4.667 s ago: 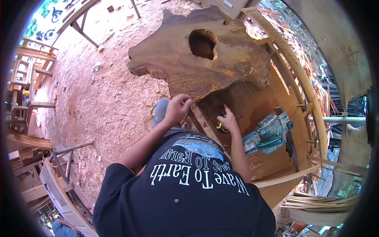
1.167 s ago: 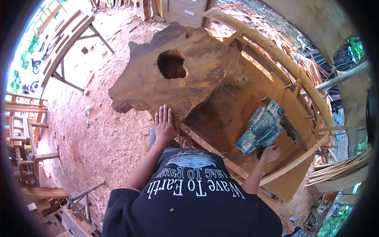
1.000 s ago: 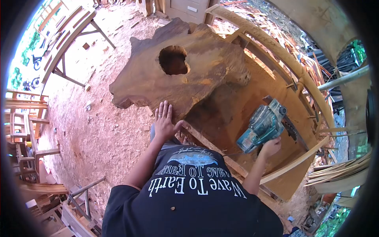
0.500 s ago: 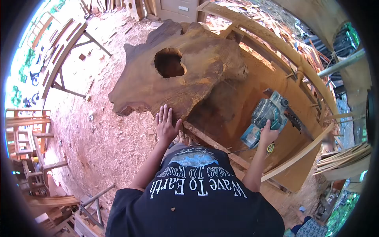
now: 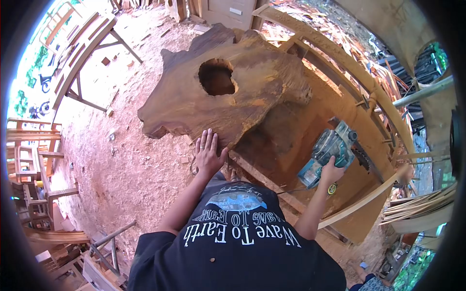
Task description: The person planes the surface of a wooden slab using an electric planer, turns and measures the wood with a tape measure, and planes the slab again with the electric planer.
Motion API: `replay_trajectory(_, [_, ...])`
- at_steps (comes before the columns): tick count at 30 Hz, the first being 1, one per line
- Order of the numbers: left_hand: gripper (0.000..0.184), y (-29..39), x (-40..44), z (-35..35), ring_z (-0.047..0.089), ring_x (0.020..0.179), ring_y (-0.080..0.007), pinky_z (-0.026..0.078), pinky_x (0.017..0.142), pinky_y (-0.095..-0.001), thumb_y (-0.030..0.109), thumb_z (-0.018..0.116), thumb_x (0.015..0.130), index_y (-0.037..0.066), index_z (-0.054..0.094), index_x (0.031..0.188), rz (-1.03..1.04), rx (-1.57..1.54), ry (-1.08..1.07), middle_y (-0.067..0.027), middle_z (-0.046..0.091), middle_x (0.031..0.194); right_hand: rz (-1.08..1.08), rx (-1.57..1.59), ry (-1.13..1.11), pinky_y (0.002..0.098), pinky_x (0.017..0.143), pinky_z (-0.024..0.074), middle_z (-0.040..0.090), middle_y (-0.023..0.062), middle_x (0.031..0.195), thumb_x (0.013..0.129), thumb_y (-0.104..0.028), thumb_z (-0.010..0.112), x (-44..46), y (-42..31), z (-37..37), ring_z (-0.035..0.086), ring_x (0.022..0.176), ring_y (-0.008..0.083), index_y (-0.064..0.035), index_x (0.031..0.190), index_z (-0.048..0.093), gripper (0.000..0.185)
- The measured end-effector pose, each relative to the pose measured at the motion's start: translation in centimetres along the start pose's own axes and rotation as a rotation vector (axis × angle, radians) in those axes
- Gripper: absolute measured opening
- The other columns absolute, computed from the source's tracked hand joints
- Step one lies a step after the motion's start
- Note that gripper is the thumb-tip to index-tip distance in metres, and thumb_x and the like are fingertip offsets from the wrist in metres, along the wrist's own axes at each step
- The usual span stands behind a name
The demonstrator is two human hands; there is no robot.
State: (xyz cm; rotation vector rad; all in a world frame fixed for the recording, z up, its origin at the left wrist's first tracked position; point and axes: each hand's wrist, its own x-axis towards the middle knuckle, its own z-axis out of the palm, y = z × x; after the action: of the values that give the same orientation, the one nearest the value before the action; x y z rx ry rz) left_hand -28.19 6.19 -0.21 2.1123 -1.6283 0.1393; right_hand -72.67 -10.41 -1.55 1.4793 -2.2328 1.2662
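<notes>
My left hand (image 5: 209,154) lies flat with fingers stretched out on the near edge of a large brown wood slab (image 5: 177,99). The slab has an irregular outline and a dark hole through its middle. Over to the right, my right hand (image 5: 332,170) is wrapped round the handle of a dusty teal power planer (image 5: 326,148). The planer rests on or just above the dusty brown board (image 5: 291,128) beside the slab; its underside is hidden. Next to the planer is a dark toothed bar (image 5: 362,157). A yellow round tape measure-like object (image 5: 332,188) is close to my right wrist.
Curved wooden rails (image 5: 340,51) run along the board's far right side. A wooden trestle (image 5: 90,48) stands at far left, with stacked wooden frames (image 5: 34,155) below it. Wood chips cover the ground (image 5: 111,169). Thin wood strips (image 5: 420,206) lie at right, near another person's leg (image 5: 357,271).
The whole view has shifted a little, so the slab and planer appear slightly farther right. My left hand is still on the slab's edge and my right hand still grips the planer.
</notes>
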Motion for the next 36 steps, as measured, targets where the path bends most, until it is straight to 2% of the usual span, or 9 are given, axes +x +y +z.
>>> replay_trajectory(3, [0.068,0.1,0.1,0.3,0.033,0.148,-0.0349,0.022,0.121,-0.0497,0.042,0.066,0.088,0.000,0.053,0.140,-0.007,0.034,-0.017,-0.0192,0.041,0.156,-0.076,-0.044,0.061,0.0398,0.056,0.0537,0.069,0.0196,0.075,0.085,-0.027,0.077,0.1,-0.1,0.1,0.066,0.056,0.0285,0.0131,0.112,0.060,0.051])
replay_trajectory(6, [0.072,0.1,0.1,0.2,0.027,0.150,-0.0347,0.018,0.122,-0.0500,0.046,0.062,0.090,0.000,0.049,0.143,-0.015,0.079,-0.080,-0.0188,0.036,0.159,0.285,0.151,-0.163,0.0361,0.050,0.0504,0.068,0.0163,0.074,0.088,-0.021,0.075,0.5,-0.8,-0.4,0.063,0.052,0.0232,0.0090,0.104,0.061,0.037])
replay_trajectory(9, [0.074,0.2,0.4,0.0,0.023,0.152,-0.0352,0.016,0.123,-0.0505,0.047,0.059,0.091,0.000,0.045,0.146,-0.037,0.078,-0.160,-0.0186,0.031,0.161,0.620,0.630,-0.413,0.0311,0.044,0.0450,0.062,0.0098,0.067,0.092,-0.015,0.072,1.7,-4.5,-3.3,0.056,0.048,0.0167,0.0027,0.098,0.060,0.022])
replay_trajectory(13, [0.074,-0.2,0.6,-0.6,0.022,0.152,-0.0353,0.016,0.122,-0.0506,0.048,0.059,0.092,0.000,0.043,0.147,-0.027,0.034,-0.166,-0.0186,0.030,0.162,0.627,0.710,-0.448,0.0291,0.042,0.0426,0.052,0.0032,0.061,0.094,-0.011,0.070,2.7,-7.0,-4.3,0.048,0.045,0.0127,-0.0034,0.096,0.062,0.012])
replay_trajectory(17, [0.074,-0.1,0.7,-0.6,0.022,0.152,-0.0355,0.015,0.123,-0.0512,0.049,0.057,0.093,0.001,0.042,0.148,-0.044,-0.002,-0.168,-0.0182,0.029,0.162,0.709,0.724,-0.519,0.0288,0.039,0.0416,0.056,0.0045,0.064,0.090,-0.005,0.071,2.3,-9.4,-4.8,0.048,0.044,0.0116,-0.0001,0.098,0.063,0.013])
replay_trajectory(22, [0.070,-2.2,2.1,-2.7,0.022,0.153,-0.0316,0.014,0.123,-0.0503,0.048,0.056,0.095,0.005,0.043,0.148,-0.056,-0.095,-0.338,-0.0154,0.030,0.162,0.612,0.618,-0.781,0.0298,0.042,0.0415,0.053,0.0037,0.060,0.091,-0.012,0.074,-1.4,-14.1,-8.1,0.049,0.044,0.0129,-0.0001,0.089,0.063,0.016])
replay_trajectory(30, [0.063,-17.2,10.1,-4.4,0.040,0.142,-0.0333,0.032,0.113,-0.0532,0.049,0.059,0.095,0.000,0.054,0.134,-0.326,0.265,-0.113,-0.0193,0.048,0.149,0.648,0.742,-1.023,0.0300,0.041,0.0410,0.054,0.0033,0.057,0.089,-0.012,0.073,-7.3,-24.5,-10.7,0.050,0.042,0.0126,-0.0013,0.081,0.061,0.018])
replay_trajectory(33, [0.073,-21.6,12.6,-4.4,0.032,0.147,-0.0341,0.024,0.120,-0.0499,0.052,0.050,0.098,-0.002,0.043,0.146,-0.610,0.228,-0.116,-0.0204,0.040,0.155,0.456,0.660,-1.043,0.0294,0.039,0.0397,0.055,0.0025,0.057,0.089,-0.013,0.071,-10.3,-27.5,-9.5,0.051,0.041,0.0118,-0.0018,0.077,0.060,0.019])
replay_trajectory(36, [0.076,-22.3,12.8,-3.2,0.025,0.150,-0.0337,0.016,0.122,-0.0546,0.052,0.046,0.099,-0.003,0.037,0.149,-0.630,0.294,-0.047,-0.0191,0.033,0.159,0.281,0.628,-1.044,0.0295,0.039,0.0393,0.056,0.0025,0.058,0.089,-0.013,0.070,-12.4,-29.4,-7.3,0.052,0.041,0.0114,-0.0013,0.079,0.060,0.018])
